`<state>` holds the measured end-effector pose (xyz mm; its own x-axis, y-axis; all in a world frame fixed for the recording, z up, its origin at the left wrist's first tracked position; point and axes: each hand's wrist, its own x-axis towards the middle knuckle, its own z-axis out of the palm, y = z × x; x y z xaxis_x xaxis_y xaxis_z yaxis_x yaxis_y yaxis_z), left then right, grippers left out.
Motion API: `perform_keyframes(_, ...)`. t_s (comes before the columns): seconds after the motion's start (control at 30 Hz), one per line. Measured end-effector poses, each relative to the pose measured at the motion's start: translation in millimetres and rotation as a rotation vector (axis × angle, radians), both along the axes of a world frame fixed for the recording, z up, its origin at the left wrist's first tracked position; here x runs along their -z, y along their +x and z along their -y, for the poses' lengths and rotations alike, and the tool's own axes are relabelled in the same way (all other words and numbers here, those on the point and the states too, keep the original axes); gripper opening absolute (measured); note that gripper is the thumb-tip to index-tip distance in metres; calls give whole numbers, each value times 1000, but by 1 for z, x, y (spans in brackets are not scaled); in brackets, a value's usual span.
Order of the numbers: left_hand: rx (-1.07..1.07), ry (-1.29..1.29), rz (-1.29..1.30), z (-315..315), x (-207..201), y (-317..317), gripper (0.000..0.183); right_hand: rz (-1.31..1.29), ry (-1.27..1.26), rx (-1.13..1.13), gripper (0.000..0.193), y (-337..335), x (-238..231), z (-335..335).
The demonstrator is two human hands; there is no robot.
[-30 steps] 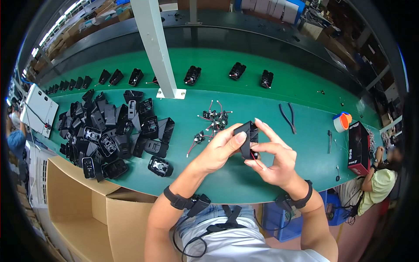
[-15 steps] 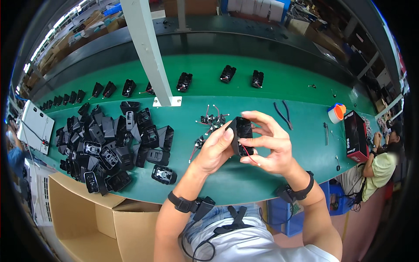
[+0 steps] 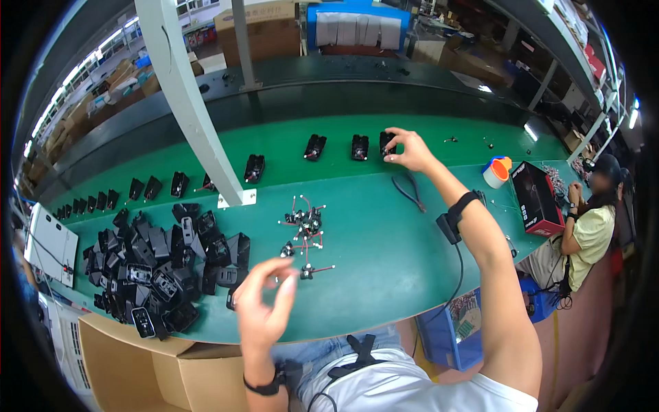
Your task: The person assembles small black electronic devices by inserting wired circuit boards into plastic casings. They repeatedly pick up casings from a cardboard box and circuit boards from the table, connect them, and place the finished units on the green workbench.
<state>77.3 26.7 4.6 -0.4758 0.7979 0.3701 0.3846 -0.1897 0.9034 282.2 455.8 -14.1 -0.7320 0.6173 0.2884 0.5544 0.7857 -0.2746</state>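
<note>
My right hand [image 3: 412,151] reaches out to the green strip at the back and grips a black plastic housing [image 3: 386,143] between thumb and fingers. The housing stands at the right end of a row of similar black housings [image 3: 359,147]. My left hand [image 3: 263,305], a little blurred, hovers over the near bench with thumb and fingers apart and nothing in them. Just beyond it lie several small black parts with red wires [image 3: 302,218]. Another black housing is partly hidden behind the left hand.
A heap of black housings [image 3: 147,264] covers the bench's left side, beside a grey post [image 3: 185,103]. Pliers [image 3: 410,192], an orange-and-white cup [image 3: 497,174] and a black-red box [image 3: 537,199] lie right. An open carton [image 3: 130,371] stands below; a co-worker [image 3: 583,233] sits at right.
My right hand has carried the housing from in front of me to the back strip. My left hand has let go and swung left and nearer. The view has shifted.
</note>
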Motion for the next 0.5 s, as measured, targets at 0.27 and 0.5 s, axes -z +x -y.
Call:
perform_keyframes(0.27,-593,-249,-469,78,64,-7,50,75,34,-37,37,1,28,-15)
perform_keyframes(0.5,-656,-219,-523,72,94,-1,80,-46,95,154,48,63,18,-57)
